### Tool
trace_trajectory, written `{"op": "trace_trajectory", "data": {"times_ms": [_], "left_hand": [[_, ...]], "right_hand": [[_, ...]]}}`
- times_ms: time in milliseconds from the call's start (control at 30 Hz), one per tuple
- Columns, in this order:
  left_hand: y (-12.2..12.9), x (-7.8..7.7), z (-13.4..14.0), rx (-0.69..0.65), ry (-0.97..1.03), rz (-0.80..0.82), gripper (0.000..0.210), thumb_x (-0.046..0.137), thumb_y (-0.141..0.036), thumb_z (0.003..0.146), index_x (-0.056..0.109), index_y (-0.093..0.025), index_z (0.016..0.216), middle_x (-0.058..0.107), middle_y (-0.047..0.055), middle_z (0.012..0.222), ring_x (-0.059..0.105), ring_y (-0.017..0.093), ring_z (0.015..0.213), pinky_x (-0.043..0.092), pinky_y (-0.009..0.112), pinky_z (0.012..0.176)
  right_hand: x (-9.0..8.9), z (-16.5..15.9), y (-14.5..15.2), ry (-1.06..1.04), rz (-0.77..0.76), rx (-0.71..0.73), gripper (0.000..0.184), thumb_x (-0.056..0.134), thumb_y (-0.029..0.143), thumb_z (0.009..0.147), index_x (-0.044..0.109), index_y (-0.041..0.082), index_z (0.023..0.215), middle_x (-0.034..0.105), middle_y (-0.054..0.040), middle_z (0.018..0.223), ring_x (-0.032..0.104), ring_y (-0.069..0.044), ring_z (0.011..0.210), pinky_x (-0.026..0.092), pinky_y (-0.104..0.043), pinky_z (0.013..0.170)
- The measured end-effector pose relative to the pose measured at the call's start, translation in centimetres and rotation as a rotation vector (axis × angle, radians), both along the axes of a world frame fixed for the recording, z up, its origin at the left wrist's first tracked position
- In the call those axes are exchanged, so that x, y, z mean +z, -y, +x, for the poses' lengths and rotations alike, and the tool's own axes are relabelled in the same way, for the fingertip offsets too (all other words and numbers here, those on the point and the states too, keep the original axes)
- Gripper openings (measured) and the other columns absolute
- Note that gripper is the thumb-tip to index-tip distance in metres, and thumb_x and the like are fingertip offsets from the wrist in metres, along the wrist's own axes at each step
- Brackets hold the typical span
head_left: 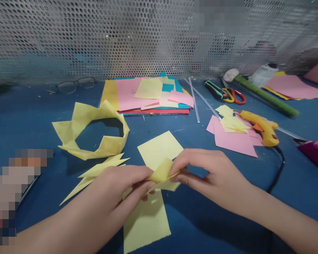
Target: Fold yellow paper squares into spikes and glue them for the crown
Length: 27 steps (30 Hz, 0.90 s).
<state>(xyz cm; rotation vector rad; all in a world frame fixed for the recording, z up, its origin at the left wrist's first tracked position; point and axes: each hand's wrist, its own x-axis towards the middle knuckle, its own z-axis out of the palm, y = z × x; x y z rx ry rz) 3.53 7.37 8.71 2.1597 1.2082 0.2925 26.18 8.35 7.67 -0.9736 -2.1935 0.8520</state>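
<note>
In the lower middle of the frame we hold a small folded piece of pale yellow paper (163,173) between both hands: our left hand (116,192) pinches its left end with thumb and fingers closed on it, and our right hand (209,174) pinches its right end in the same way. Under the hands lie two flat pale yellow paper sheets, one above (159,148) and one below (145,222), on the blue table (29,116). At the left of the frame we see a ring of folded yellow paper points (95,130), with loose yellow pointed pieces (95,173) just below it. A stack of coloured paper sheets (148,95) lies in the upper middle, and a yellow glue gun (262,127) rests on pink paper (235,141) at the right.
</note>
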Motion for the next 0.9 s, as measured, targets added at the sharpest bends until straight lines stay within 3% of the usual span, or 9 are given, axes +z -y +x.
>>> {"op": "trace_trajectory", "data": {"times_ms": [100, 167, 233, 300, 433, 633, 767, 900], "left_hand": [[-0.1, -0.6, -0.6, 0.065, -0.041, 0.091, 0.023, 0.042, -0.043, 0.093, 0.061, -0.030, 0.097, 0.068, -0.005, 0.089, 0.065, 0.014, 0.079, 0.048, 0.022, 0.068], [-0.1, -1.1, -1.1, 0.081, -0.125, 0.186, 0.032, 0.043, -0.047, 0.092, 0.054, -0.033, 0.119, 0.067, -0.003, 0.110, 0.064, 0.020, 0.100, 0.050, 0.032, 0.084], [-0.2, -1.5, -1.6, 0.041, -0.213, 0.235, 0.042, 0.047, -0.047, 0.090, 0.047, -0.032, 0.130, 0.062, 0.001, 0.124, 0.059, 0.026, 0.113, 0.047, 0.044, 0.095], [-0.1, -1.7, -1.8, -0.002, -0.258, 0.229, 0.050, 0.054, -0.043, 0.087, 0.044, -0.029, 0.134, 0.060, 0.004, 0.128, 0.055, 0.030, 0.118, 0.045, 0.049, 0.097], [-0.1, -1.8, -1.6, -0.044, -0.267, 0.182, 0.055, 0.062, -0.037, 0.083, 0.044, -0.028, 0.134, 0.061, 0.006, 0.123, 0.055, 0.031, 0.113, 0.048, 0.050, 0.091], [-0.3, -2.4, -1.3, -0.062, -0.227, 0.154, 0.046, 0.047, -0.020, 0.087, 0.046, -0.033, 0.131, 0.060, 0.002, 0.111, 0.054, 0.025, 0.103, 0.046, 0.044, 0.088], [-0.5, -2.4, -1.4, -0.078, -0.179, 0.152, 0.042, 0.042, -0.017, 0.089, 0.051, -0.033, 0.126, 0.063, -0.001, 0.105, 0.056, 0.020, 0.099, 0.046, 0.036, 0.087], [-0.3, -1.9, -1.5, -0.064, -0.146, 0.166, 0.038, 0.039, -0.021, 0.092, 0.051, -0.036, 0.125, 0.065, -0.003, 0.105, 0.059, 0.019, 0.099, 0.047, 0.031, 0.085]], "right_hand": [[0.0, 0.4, 0.0, 0.061, -0.004, -0.153, 0.018, 0.047, 0.015, 0.096, 0.055, 0.023, 0.109, 0.068, 0.0010, 0.094, 0.064, -0.011, 0.078, 0.048, -0.019, 0.067], [0.1, 0.9, -0.2, 0.162, 0.033, -0.231, 0.032, 0.040, 0.013, 0.097, 0.046, 0.025, 0.125, 0.067, -0.0007, 0.102, 0.064, -0.013, 0.083, 0.049, -0.022, 0.067], [0.0, 1.3, -0.5, 0.322, 0.101, -0.259, 0.041, 0.037, 0.007, 0.092, 0.043, 0.024, 0.129, 0.066, -0.0031, 0.109, 0.063, -0.017, 0.092, 0.049, -0.027, 0.073], [-0.1, 1.7, -1.0, 0.532, 0.189, -0.280, 0.042, 0.037, 0.000, 0.083, 0.052, 0.019, 0.117, 0.065, -0.0058, 0.107, 0.061, -0.021, 0.096, 0.048, -0.031, 0.077], [-0.4, 2.1, -1.6, 0.800, 0.255, -0.368, 0.026, 0.040, -0.002, 0.072, 0.055, 0.018, 0.078, 0.060, -0.0068, 0.077, 0.056, -0.024, 0.075, 0.041, -0.034, 0.066], [-0.8, 2.5, -1.7, 0.964, 0.283, -0.451, 0.029, 0.039, -0.007, 0.064, 0.054, 0.017, 0.068, 0.056, -0.0066, 0.067, 0.054, -0.025, 0.069, 0.034, -0.036, 0.067], [-0.9, 2.7, -1.5, 1.013, 0.298, -0.486, 0.044, 0.038, -0.009, 0.064, 0.063, 0.013, 0.093, 0.062, -0.0115, 0.085, 0.060, -0.030, 0.081, 0.038, -0.039, 0.072], [-1.0, 2.5, -1.4, 0.932, 0.408, -0.563, 0.055, 0.039, -0.007, 0.073, 0.057, 0.011, 0.122, 0.056, -0.0185, 0.116, 0.058, -0.035, 0.101, 0.043, -0.045, 0.084]]}}
